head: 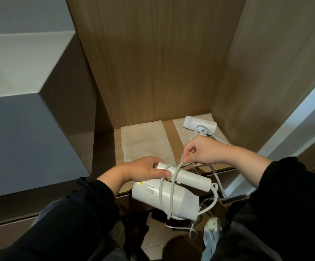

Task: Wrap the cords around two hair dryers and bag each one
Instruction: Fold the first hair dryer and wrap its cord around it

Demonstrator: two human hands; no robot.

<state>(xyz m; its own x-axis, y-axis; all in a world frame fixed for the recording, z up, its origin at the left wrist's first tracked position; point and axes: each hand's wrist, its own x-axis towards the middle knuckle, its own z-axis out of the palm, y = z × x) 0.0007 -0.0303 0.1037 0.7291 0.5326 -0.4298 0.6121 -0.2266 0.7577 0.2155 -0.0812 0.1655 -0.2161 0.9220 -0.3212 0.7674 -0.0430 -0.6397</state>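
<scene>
Early going, seemingly; left hand [145,170] gripping first hair dryer [152,194] at lower centre, right hand [203,149] fingers [185,157] pinching its cord [172,185] mid-wrap; second hair dryer [200,125] centre right, unwound; bags [145,142] flat, unfilled.

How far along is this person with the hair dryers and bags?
Nothing looks finished. In hand: the left hand grips the handle of the near white hair dryer while the right hand pinches its grey cord, partly looped around it. Left: the far white hair dryer lies, cord loose, on one beige bag; the second beige bag lies flat.
</scene>
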